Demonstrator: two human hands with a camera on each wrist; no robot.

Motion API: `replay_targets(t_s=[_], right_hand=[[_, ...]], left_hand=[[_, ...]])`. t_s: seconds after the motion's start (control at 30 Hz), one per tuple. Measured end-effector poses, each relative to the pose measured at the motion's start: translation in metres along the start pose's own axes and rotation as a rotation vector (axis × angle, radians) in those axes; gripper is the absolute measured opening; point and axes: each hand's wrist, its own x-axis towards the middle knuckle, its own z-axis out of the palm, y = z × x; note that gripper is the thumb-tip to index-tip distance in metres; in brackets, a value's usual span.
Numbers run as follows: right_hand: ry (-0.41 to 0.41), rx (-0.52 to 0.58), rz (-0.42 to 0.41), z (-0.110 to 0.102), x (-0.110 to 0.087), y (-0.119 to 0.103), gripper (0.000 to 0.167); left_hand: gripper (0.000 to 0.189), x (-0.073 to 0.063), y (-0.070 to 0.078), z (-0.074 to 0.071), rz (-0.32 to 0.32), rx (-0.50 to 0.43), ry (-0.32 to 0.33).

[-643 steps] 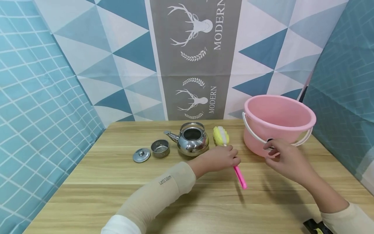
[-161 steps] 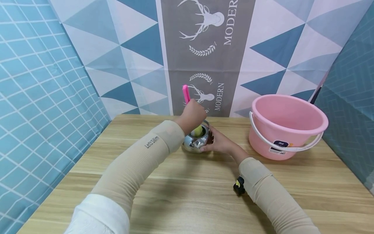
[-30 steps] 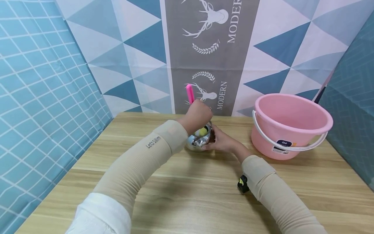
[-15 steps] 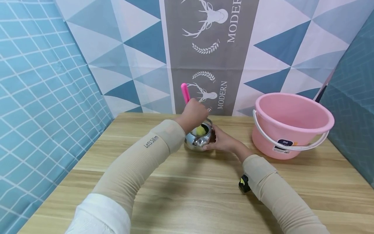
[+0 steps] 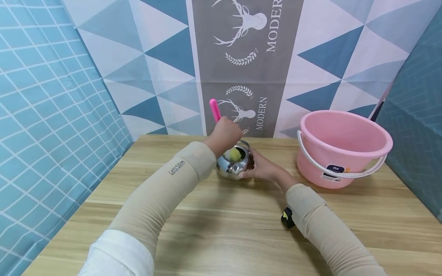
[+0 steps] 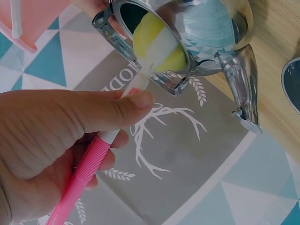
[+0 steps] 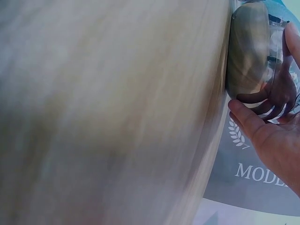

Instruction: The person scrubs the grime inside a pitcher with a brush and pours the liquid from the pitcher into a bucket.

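Note:
In the head view my left hand point(image 5: 224, 134) holds a sponge bottle brush point(image 5: 215, 109) by its pink handle, with the yellow-and-white sponge head point(image 5: 235, 154) down in the mouth of a shiny metal teapot point(image 5: 230, 168). The left wrist view shows thumb and fingers pinching the white neck point(image 6: 108, 136) of the brush, the sponge point(image 6: 161, 44) at the pot's opening and the spout point(image 6: 241, 84) pointing away from the hand. My right hand point(image 5: 261, 165) grips the teapot's right side; in the right wrist view its fingers point(image 7: 248, 119) curl along the polished wall.
A pink bucket point(image 5: 322, 165) with a white handle point(image 5: 345, 175) stands right of the teapot on the wooden table point(image 5: 221, 237). A dark round piece with a metal rim point(image 6: 293, 84) shows at the left wrist view's edge. Patterned cloth point(image 5: 172, 69) hangs behind.
Long before, the brush lay over the table and the right hand was by the bucket. Within the last second the brush handle has tipped left and the left hand shifted slightly left.

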Motion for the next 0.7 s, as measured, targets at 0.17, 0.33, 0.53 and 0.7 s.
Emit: replay_targets(t_s=[0.17,0.33,0.53,0.7], right_hand=[[-0.001,0.014,-0.012,0.0010,0.0006,0.0003,0.106],[0.006,0.016,-0.034,0.0025,0.0046,0.0069,0.106],[0.002,0.025,-0.033,0.0016,0.0039,0.0055,0.106],[0.002,0.046,-0.031,0.0011,0.0029,0.0056,0.108]], left_hand=[[0.013,0.0008,-0.0014,0.0021,-0.004,-0.002,0.014],[0.013,0.0042,-0.0023,0.0034,0.010,0.006,0.017],[0.012,0.0070,-0.0025,0.0040,0.026,0.031,0.023],[0.013,0.0092,-0.0021,0.0047,0.048,0.045,0.043]])
